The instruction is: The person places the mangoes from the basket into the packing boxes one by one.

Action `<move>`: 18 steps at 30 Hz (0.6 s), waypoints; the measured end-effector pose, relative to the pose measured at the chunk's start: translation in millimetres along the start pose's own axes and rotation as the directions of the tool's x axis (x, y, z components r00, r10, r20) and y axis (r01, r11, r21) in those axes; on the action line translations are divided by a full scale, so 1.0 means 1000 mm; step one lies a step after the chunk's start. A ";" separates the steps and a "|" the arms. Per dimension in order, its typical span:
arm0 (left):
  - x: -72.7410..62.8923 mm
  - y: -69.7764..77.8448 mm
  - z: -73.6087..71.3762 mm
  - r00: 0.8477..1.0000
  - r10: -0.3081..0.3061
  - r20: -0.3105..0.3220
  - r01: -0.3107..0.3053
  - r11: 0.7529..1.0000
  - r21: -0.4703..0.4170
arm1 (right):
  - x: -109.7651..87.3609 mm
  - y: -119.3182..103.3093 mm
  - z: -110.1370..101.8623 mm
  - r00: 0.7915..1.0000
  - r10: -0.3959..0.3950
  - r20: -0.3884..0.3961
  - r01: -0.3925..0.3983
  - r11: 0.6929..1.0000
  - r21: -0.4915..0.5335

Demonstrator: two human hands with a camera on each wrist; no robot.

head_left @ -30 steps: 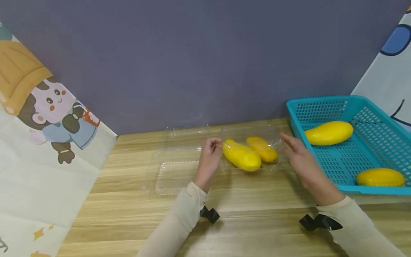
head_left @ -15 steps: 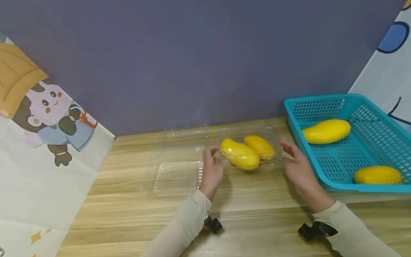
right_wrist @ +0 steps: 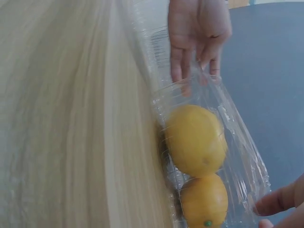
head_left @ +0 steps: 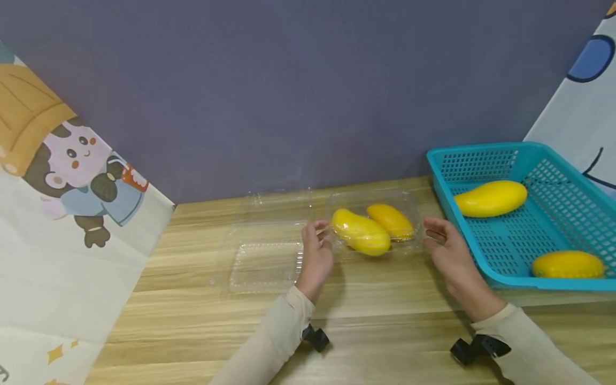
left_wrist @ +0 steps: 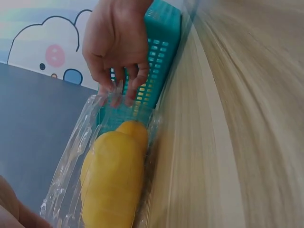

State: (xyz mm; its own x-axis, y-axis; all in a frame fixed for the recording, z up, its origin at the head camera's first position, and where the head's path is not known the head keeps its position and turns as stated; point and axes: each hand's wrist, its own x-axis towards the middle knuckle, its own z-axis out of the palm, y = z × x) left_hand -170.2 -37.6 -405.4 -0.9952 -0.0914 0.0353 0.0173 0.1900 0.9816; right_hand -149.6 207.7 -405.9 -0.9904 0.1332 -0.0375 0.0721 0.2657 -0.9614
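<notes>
A clear plastic clamshell box (head_left: 348, 199) sits on the table with its lid over two yellow mangoes (head_left: 362, 233). My left hand (head_left: 316, 256) is at the box's left end, thumb and fingers pinching the plastic edge. At the opposite end my right hand (head_left: 449, 254) pinches the rim between thumb and fingertips. The left wrist view shows the right hand's fingers (left_wrist: 130, 92) on the lid's edge beside the mangoes. In the right wrist view, the left hand (right_wrist: 197, 40) reaches the far corner of the box (right_wrist: 242, 142).
Another clear clamshell box (head_left: 267, 267) lies opened out on the left of the table (head_left: 192, 326). A teal basket (head_left: 510, 235) on the right holds two more yellow mangoes (head_left: 495, 198). A dark panel (head_left: 298, 96) stands behind; printed sheets flank both sides.
The lid has come down over the mangoes. Both hands have dropped slightly, to the box's ends; the left thumb and fingers have spread from a tight pinch. The basket has stayed put.
</notes>
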 end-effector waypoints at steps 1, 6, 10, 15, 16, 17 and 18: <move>0.000 -0.001 -0.001 1.000 -0.005 0.002 0.005 1.000 -0.003 | 0.001 0.001 -0.001 1.000 0.023 0.014 -0.023 1.000 0.007; 0.002 -0.002 -0.002 0.998 -0.056 0.007 0.056 0.998 -0.017 | 0.005 0.003 -0.005 0.982 0.175 0.070 -0.176 0.984 0.006; 0.002 -0.003 -0.002 0.995 -0.094 0.017 0.094 0.996 -0.004 | 0.006 0.008 -0.010 0.947 0.284 0.151 -0.300 0.950 0.090; -0.001 -0.003 0.001 0.985 -0.169 0.032 0.168 0.986 0.014 | 0.003 0.011 -0.014 0.904 0.338 0.263 -0.390 0.903 0.183; -0.002 -0.003 0.001 0.982 -0.187 0.036 0.187 0.982 0.000 | 0.002 0.011 -0.014 0.901 0.336 0.274 -0.393 0.900 0.190; -0.002 -0.004 0.002 0.979 -0.202 0.036 0.202 0.979 -0.005 | 0.002 0.012 -0.015 0.899 0.332 0.286 -0.395 0.898 0.197; -0.003 -0.004 0.002 0.974 -0.222 0.039 0.223 0.975 -0.019 | 0.002 0.012 -0.015 0.898 0.328 0.295 -0.394 0.897 0.202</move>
State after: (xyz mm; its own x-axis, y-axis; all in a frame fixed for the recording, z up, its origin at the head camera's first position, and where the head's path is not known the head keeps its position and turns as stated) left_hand -167.9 -36.2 -410.2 -0.9772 -0.0931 -0.1911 -0.2032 0.1458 0.9682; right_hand -148.9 225.4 -413.6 -0.9001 -0.0746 -0.4292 0.4308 -0.0067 -0.9024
